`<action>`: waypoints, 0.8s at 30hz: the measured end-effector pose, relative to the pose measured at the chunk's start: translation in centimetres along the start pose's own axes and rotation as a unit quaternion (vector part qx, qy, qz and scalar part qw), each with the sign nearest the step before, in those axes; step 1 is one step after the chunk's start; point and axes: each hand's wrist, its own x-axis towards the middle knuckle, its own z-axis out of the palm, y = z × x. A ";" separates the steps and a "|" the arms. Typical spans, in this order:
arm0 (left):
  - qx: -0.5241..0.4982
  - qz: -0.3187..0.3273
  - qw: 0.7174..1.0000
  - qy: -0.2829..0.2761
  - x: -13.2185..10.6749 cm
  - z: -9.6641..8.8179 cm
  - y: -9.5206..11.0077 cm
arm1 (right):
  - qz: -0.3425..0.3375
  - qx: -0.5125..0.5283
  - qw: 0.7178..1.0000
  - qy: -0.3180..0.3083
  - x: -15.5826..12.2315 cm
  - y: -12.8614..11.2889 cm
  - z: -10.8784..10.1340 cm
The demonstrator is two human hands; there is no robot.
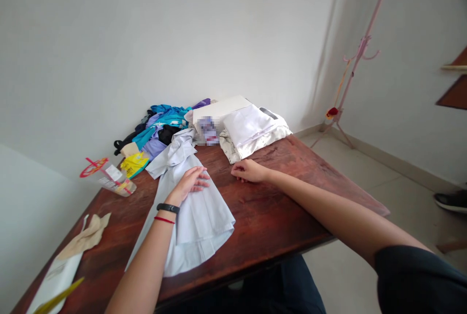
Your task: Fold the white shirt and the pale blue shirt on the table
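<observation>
Pale blue shirt (pixel 189 212) spread lengthwise on the dark red wooden table (pixel 277 212), hem end lying near the front edge, collar end bunched up farther back. Left hand (pixel 189 183) laid flat on the middle of the cloth, fingers (pixel 200 178) stretched out and released, pressing down rather than grasping; black band and thin red string (pixel 165 219) around that wrist. Right hand (pixel 248 171) resting on bare wood just beside the garment's right edge, fingers curled loosely under, nothing visibly held, knuckles toward the back of the table; contact with the cloth itself not clear enough to tell. Dark sleeve (pixel 419 280) covering the upper right arm at the lower right corner. Near the left front corner, a white paper bag (pixel 54 280) with a beige fabric piece (pixel 85 238) lying across its top and a yellow strip (pixel 60 297) poking out at the bottom edge. Farther back along the left side, a clear plastic cup (pixel 113 180) tipped on its side with a red lid, then a small yellow packet (pixel 134 163). Behind those, a heap of clothes (pixel 164 127) in teal, purple and black against the wall. Right of the heap, a white box (pixel 222 107) and a crumpled white plastic package (pixel 251 134) at the back of the table. Beyond the table, a pink coat stand (pixel 359 51) in the corner, and a dark shoe (pixel 452 201) on the tiled floor at far right.
</observation>
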 end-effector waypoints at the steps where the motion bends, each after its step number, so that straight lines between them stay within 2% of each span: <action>1: 0.001 0.000 1.000 0.000 0.0 0.0 0.0 | -0.002 -0.002 1.000 0.000 0.0 0.1 0.0; 16: 0.013 -0.002 1.000 -0.007 0.6 0.1 -0.3 | -0.001 0.037 0.999 -0.013 0.3 1.2 0.1; 24: 0.026 0.003 1.000 -0.004 1.0 0.2 -0.8 | 0.004 0.047 0.999 -0.019 -0.1 0.5 0.1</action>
